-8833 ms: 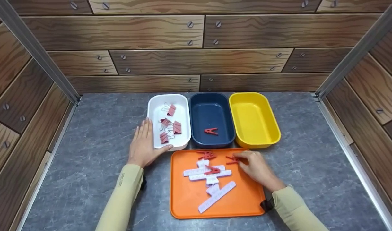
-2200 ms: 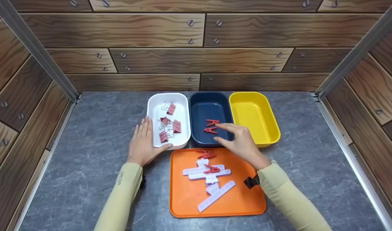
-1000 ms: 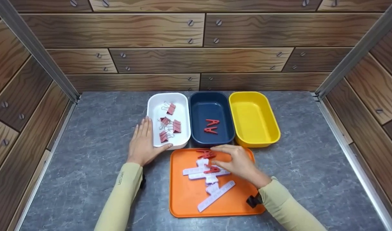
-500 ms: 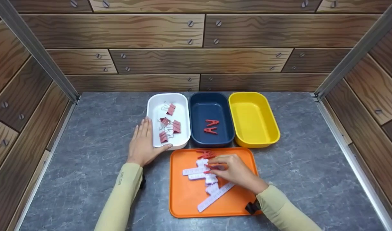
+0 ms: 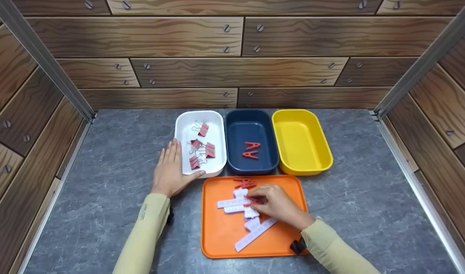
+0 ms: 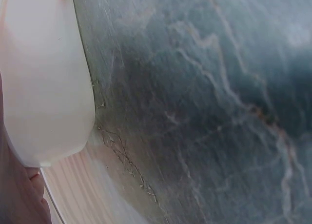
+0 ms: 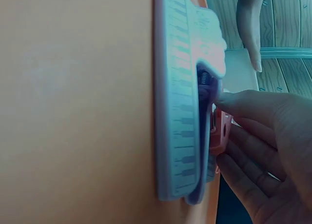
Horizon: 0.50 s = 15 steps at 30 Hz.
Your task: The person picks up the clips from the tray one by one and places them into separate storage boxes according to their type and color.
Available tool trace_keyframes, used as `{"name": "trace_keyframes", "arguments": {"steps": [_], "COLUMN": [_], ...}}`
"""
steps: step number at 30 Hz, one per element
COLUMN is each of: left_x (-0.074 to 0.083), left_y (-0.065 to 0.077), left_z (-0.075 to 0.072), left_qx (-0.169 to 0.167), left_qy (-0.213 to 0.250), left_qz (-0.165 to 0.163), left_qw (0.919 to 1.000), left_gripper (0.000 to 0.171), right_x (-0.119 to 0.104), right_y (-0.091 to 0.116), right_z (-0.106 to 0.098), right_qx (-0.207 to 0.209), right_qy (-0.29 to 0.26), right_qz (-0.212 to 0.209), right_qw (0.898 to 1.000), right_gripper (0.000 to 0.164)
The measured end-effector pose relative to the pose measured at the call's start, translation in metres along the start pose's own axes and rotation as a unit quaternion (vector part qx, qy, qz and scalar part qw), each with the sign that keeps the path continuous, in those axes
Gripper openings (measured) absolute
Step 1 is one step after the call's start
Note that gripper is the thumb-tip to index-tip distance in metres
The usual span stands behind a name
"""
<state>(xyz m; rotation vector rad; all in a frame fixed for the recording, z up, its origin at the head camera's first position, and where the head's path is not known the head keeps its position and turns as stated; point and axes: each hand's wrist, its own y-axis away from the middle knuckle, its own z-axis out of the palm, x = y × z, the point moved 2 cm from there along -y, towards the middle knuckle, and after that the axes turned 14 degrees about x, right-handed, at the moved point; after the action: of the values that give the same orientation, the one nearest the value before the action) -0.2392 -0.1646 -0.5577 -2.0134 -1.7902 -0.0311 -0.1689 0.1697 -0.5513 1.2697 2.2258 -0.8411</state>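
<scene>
My right hand (image 5: 276, 203) reaches over the orange tray (image 5: 221, 236), thumb and fingers pinching a red clothespin (image 5: 250, 204). The clothespin lies over long lilac bag clips (image 5: 232, 204) with a piano-key pattern, and in the right wrist view the red clothespin (image 7: 222, 131) shows between the fingertips, beside a bag clip (image 7: 178, 131). Another bag clip (image 5: 251, 238) lies slanted nearer the front. My left hand (image 5: 167, 171) rests with straight fingers along the side of the white bin (image 5: 223, 152), thumb at its front corner. Several dark-pink binder clips (image 5: 210, 150) lie in that bin.
A navy bin (image 5: 249, 131) holds two red clothespins (image 5: 251, 145). To its right stands a yellow bin (image 5: 299, 140). A small heap of red clothespins (image 5: 245, 183) lies at the tray's far edge. Wood-patterned walls (image 5: 232, 72) enclose the grey table (image 5: 122, 152).
A second clothespin has moved from the tray into the navy bin. My right hand has come back over the tray and taken hold of another clothespin. The left hand has stayed in place.
</scene>
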Motion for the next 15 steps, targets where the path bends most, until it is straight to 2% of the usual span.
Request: {"name": "trace_keyframes", "arguments": {"steps": [15], "left_x": [0.0007], "left_y": [-0.0003], "left_z": [-0.001], "left_qx": [-0.004], "left_qy": [0.002], "left_qz": [0.002], "left_qw": [1.0], "left_gripper": [0.132], "right_x": [0.0025], "right_y": [-0.003], "right_z": [0.0021], "right_qx": [0.018], "right_qy": [0.036], "right_qz": [-0.048], "right_qw": [0.998], "right_gripper": [0.033]}}
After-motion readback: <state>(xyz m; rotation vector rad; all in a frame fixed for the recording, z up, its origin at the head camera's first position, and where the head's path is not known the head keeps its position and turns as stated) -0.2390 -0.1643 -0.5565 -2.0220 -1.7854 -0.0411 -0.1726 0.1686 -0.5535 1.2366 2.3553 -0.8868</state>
